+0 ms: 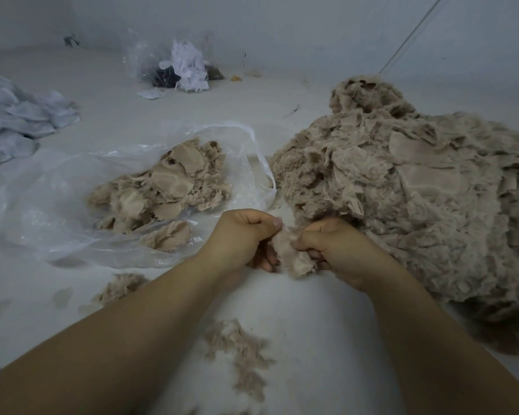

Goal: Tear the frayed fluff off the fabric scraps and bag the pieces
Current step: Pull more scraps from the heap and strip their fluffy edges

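Clearly both hands, left hand (240,235) and right hand (333,247), pinch one beige, fuzzy-edged fabric scrap (291,253) with curled fingers

Beige scrap pile (402,181), clear plastic bag (57,205), white floor (312,339)

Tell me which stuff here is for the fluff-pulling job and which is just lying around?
For the job:
- fabric scrap, gripped by left hand and right hand
- big pile of tan scraps
- clear plastic bag with cleaned pieces
- torn-off fluff

Just lying about:
- grey-white cloth heap
- far bag of white scraps
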Tool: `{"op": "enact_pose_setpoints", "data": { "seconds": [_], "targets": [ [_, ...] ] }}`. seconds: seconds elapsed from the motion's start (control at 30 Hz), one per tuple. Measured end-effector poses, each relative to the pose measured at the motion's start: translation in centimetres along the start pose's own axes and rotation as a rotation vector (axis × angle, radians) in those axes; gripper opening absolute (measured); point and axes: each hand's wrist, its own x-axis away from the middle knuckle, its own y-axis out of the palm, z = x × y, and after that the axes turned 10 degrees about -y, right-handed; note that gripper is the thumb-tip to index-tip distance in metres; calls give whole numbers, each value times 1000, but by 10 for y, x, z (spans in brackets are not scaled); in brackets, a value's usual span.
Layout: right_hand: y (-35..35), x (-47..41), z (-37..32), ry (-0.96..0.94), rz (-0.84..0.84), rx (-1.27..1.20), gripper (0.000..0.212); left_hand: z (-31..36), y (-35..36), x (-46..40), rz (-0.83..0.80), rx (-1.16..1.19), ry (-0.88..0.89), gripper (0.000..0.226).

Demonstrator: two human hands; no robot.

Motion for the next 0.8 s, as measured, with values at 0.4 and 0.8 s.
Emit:
{"op": "enact_pose_setpoints", "data": {
  "seconds": [0.4, 0.8],
  "targets": [
    [0, -2, -1, 54, 97, -198, 50, 8, -6, 32, -474, -637, -276, 3],
    [-3, 1, 0, -48, -21, -120, 19, 4, 12, 17, -73, -280, -47, 16]
  ]
}}
